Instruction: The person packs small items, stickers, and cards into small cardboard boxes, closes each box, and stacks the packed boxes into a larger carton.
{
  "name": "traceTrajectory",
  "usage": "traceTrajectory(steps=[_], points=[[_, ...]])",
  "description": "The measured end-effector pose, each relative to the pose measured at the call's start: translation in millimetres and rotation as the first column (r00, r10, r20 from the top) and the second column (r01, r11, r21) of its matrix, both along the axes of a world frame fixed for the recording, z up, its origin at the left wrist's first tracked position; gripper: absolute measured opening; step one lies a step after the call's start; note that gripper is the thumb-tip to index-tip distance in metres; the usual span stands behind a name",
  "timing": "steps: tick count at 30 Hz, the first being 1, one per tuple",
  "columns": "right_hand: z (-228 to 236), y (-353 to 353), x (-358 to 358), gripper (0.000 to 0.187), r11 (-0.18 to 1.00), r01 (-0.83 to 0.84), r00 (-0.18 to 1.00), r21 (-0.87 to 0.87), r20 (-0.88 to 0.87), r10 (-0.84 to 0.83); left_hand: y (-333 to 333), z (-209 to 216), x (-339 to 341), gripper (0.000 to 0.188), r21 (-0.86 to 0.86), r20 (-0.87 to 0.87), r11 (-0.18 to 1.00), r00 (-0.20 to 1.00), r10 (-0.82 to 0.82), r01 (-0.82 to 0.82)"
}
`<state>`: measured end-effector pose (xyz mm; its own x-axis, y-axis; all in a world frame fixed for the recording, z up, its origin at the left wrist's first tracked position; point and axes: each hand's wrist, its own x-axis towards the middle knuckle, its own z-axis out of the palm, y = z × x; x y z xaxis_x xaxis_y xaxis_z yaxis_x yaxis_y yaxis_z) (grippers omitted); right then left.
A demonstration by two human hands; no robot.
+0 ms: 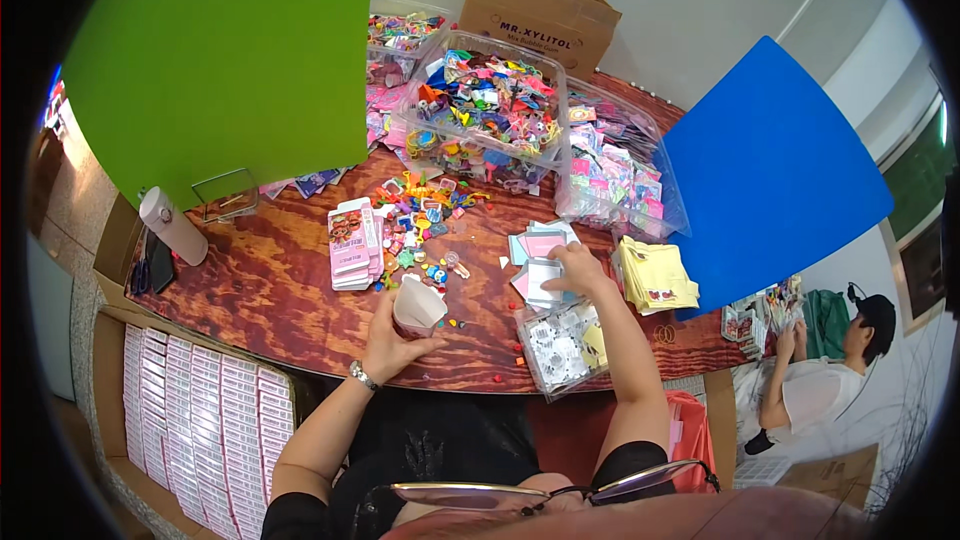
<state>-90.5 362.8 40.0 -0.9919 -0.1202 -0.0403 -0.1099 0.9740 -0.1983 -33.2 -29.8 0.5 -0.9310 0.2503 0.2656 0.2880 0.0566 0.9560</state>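
My left hand is wrapped round a small open carton, its white inside facing up. A watch circles that wrist. To the right, my right hand reaches over a loose pile of pastel pink, blue and white cards. Its thumb and fingers are apart and touch a white card. Just below that hand, a clear plastic tray contains white printed pieces and some yellow ones. A stack of flattened pink boxes lies beyond my left hand, beside a heap of small colourful plastic toys.
Clear tubs of toys and packets stand at the back. Yellow packets lie right of my right hand. Green and blue panels flank the table. A bottle stands left; another person works at right.
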Motion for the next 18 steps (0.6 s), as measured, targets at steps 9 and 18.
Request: traceTrajectory(steps=[9, 18], points=[[-23.3, 41.1, -29.2, 0.03, 0.912, 0.071, 0.987, -0.403, 0.161, -0.006, 3.4, 3.9, -1.5, 0.085, -0.106, 0.038, 0.992, 0.997, 0.074, -0.069], [6.9, 27.3, -18.4, 0.014, 0.801, -0.056, 0.988, -0.596, -0.15, -0.042, 14.3, 4.0, -9.6, 0.076, -0.084, 0.016, 0.981, 0.984, 0.176, -0.174]])
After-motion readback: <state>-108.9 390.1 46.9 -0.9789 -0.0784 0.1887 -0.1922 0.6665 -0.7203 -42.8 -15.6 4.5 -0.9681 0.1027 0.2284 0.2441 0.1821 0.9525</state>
